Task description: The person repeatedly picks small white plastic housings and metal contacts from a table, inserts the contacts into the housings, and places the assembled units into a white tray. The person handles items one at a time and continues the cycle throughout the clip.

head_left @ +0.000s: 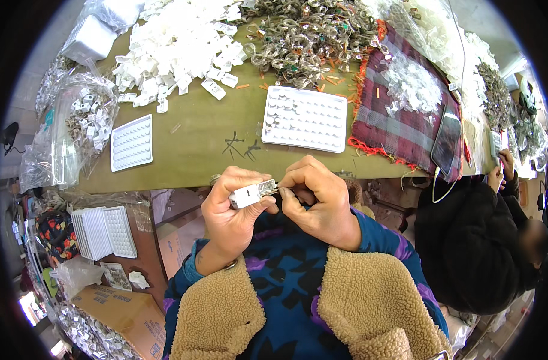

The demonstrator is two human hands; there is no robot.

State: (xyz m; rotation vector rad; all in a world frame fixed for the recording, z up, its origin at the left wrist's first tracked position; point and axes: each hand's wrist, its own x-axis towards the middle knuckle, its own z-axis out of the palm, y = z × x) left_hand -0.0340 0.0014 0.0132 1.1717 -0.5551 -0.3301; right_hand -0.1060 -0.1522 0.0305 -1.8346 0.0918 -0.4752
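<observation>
Loose white casings lie heaped on our desk. Our left hand grips a white plastic casing, seemingly unfinished, by the desk's near edge; our right hand pinches a thin piece, unidentifiable, at its clear end.

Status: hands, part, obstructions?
Left hand holding small white case. Right hand at the case's see-through end, grip too fine to tell. Larger white tray on table beyond, not in the way.
</observation>
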